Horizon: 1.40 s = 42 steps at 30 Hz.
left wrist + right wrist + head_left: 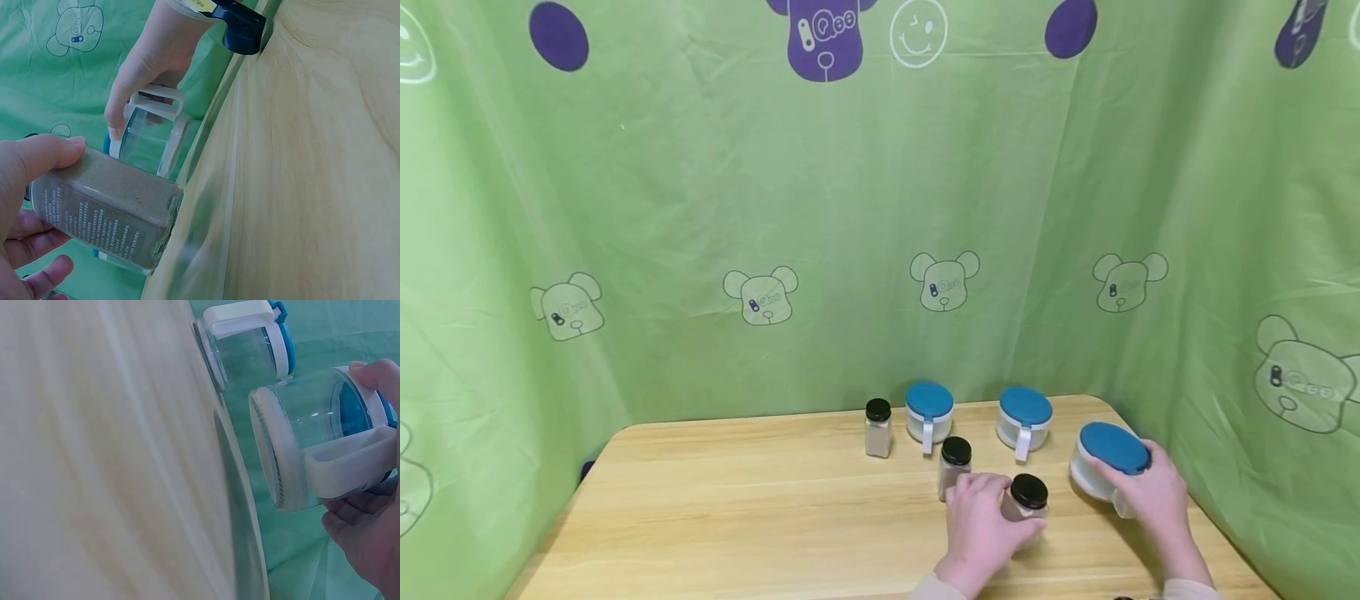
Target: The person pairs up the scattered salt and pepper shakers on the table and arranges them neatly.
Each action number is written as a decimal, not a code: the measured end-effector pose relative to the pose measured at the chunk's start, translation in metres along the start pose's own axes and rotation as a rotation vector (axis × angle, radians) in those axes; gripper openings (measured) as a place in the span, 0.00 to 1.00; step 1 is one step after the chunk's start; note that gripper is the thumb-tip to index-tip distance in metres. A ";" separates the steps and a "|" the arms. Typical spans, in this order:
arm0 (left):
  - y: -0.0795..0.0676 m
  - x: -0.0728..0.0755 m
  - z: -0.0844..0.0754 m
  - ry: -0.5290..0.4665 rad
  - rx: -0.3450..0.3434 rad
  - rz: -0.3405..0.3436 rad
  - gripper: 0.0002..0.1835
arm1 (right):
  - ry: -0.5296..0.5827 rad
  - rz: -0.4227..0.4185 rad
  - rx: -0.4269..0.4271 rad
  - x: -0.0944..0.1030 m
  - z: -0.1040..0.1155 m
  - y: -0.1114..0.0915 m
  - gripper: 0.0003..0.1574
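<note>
My left hand (977, 523) grips a square glass spice jar (106, 206) by its upper part, thumb on one side and fingers on the other. The jar has a black lid and greyish-brown powder inside, with white print on one face. On the right, my right hand (1157, 496) holds a round glass seasoning pot (306, 431) around its blue lid (1115, 448). This pot has a white handle (350, 464) and a white layer at its base. It tilts a little, its base just above the table in the right wrist view.
Two more blue-lidded pots, one at the back centre (929, 408) and one to its right (1025, 414), stand upright. Two black-lidded spice jars, one farther back (877, 429) and one beside my left hand (955, 460), stand on the wooden table (737, 500). A green curtain (850, 350) surrounds it.
</note>
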State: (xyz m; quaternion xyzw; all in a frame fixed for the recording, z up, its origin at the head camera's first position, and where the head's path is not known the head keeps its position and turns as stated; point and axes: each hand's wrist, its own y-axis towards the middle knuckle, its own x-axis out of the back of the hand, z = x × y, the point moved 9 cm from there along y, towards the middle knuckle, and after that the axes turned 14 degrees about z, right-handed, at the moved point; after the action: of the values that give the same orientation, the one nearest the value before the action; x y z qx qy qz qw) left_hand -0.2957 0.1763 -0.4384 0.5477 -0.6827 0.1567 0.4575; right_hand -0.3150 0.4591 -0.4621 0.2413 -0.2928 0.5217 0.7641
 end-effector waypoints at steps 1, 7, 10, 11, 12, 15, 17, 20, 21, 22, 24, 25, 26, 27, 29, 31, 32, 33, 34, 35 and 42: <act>0.000 0.000 0.000 -0.001 0.001 0.000 0.30 | -0.004 0.008 -0.003 -0.001 0.000 0.000 0.63; 0.000 0.001 0.001 0.007 0.000 -0.010 0.31 | -0.028 0.060 -0.037 -0.008 -0.007 0.003 0.66; 0.000 0.000 0.002 0.009 -0.001 -0.016 0.31 | -0.033 0.078 -0.049 -0.010 -0.009 0.005 0.66; 0.000 0.000 0.002 0.008 -0.001 -0.017 0.31 | -0.034 0.083 -0.052 -0.011 -0.010 0.005 0.66; 0.001 0.000 0.002 0.009 -0.002 -0.020 0.31 | -0.034 0.089 -0.055 -0.011 -0.010 0.006 0.67; 0.001 0.001 0.002 0.013 -0.007 -0.027 0.31 | -0.026 0.096 -0.061 -0.012 -0.011 0.006 0.67; 0.001 0.001 0.002 0.011 -0.009 -0.030 0.31 | -0.025 0.099 -0.060 -0.012 -0.011 0.006 0.67; 0.001 0.002 0.003 0.011 -0.013 -0.035 0.31 | -0.031 0.100 -0.041 -0.012 -0.010 0.007 0.66; 0.001 0.002 0.003 0.012 -0.015 -0.037 0.31 | -0.034 0.101 -0.034 -0.013 -0.009 0.007 0.66; 0.001 0.002 0.003 0.012 -0.016 -0.037 0.31 | -0.036 0.106 -0.026 -0.013 -0.009 0.007 0.66; 0.001 0.001 0.004 0.010 -0.018 -0.038 0.31 | -0.042 0.116 -0.014 -0.015 -0.009 0.007 0.66; 0.001 0.001 0.004 0.012 -0.019 -0.039 0.31 | -0.047 0.123 -0.011 -0.016 -0.009 0.007 0.66; 0.001 0.001 0.004 0.011 -0.020 -0.037 0.30 | -0.050 0.129 -0.006 -0.016 -0.008 0.007 0.66; 0.000 0.001 0.004 0.008 -0.020 -0.036 0.30 | -0.055 0.134 -0.003 -0.017 -0.008 0.007 0.66; 0.000 0.000 0.004 0.005 -0.020 -0.034 0.30 | -0.066 0.136 0.006 -0.017 -0.008 0.008 0.66; 0.000 0.000 0.004 0.006 -0.021 -0.035 0.29 | -0.069 0.137 0.011 -0.018 -0.008 0.008 0.65; 0.000 0.000 0.004 0.005 -0.021 -0.034 0.29 | -0.070 0.138 0.011 -0.018 -0.008 0.008 0.65; 0.000 0.000 0.004 0.004 -0.023 -0.036 0.29 | -0.072 0.139 0.012 -0.018 -0.009 0.008 0.65; 0.000 0.000 0.004 0.005 -0.024 -0.037 0.29 | -0.070 0.141 0.012 -0.018 -0.009 0.009 0.66; 0.000 -0.001 0.004 0.005 -0.026 -0.039 0.29 | -0.068 0.145 0.011 -0.018 -0.009 0.009 0.66; 0.000 -0.001 0.004 0.021 -0.037 -0.058 0.29 | -0.082 0.159 0.038 -0.020 -0.006 0.010 0.66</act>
State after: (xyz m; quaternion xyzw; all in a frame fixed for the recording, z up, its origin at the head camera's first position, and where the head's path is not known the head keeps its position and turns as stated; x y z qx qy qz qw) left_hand -0.2978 0.1740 -0.4413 0.5571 -0.6645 0.1363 0.4791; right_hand -0.3289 0.4539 -0.4796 0.2528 -0.3322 0.5759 0.7029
